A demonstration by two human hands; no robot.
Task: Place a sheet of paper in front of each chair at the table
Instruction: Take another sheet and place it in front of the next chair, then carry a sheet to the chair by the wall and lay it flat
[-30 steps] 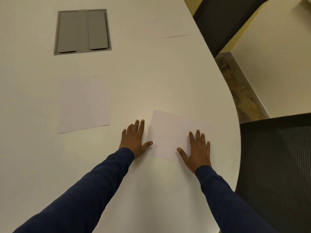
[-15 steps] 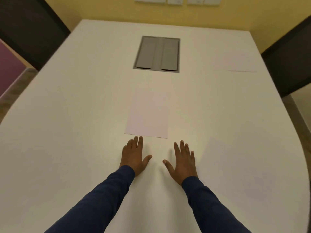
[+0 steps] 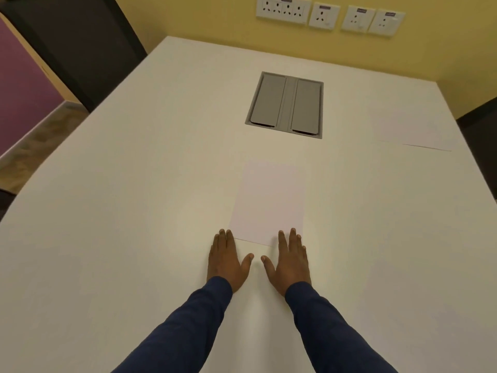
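A white sheet of paper (image 3: 269, 203) lies in the middle of the white table (image 3: 121, 211). My left hand (image 3: 227, 261) lies flat, fingers straight, its fingertips at the sheet's near left corner. My right hand (image 3: 290, 261) lies flat too, fingertips over the sheet's near right edge. A second sheet (image 3: 414, 127) lies at the far right, in front of a dark chair (image 3: 481, 125). A third, faint sheet (image 3: 419, 300) lies at the near right. Another dark chair (image 3: 80, 47) stands at the far left.
A grey cable hatch (image 3: 286, 105) is set into the table beyond the middle sheet. Wall sockets (image 3: 328, 17) sit on the yellow wall behind. The table's left edge curves over a brown floor (image 3: 35, 141).
My view has swung left from the table's right edge to its middle. Both hands left the near-right sheet and moved forward to the near edge of the middle sheet.
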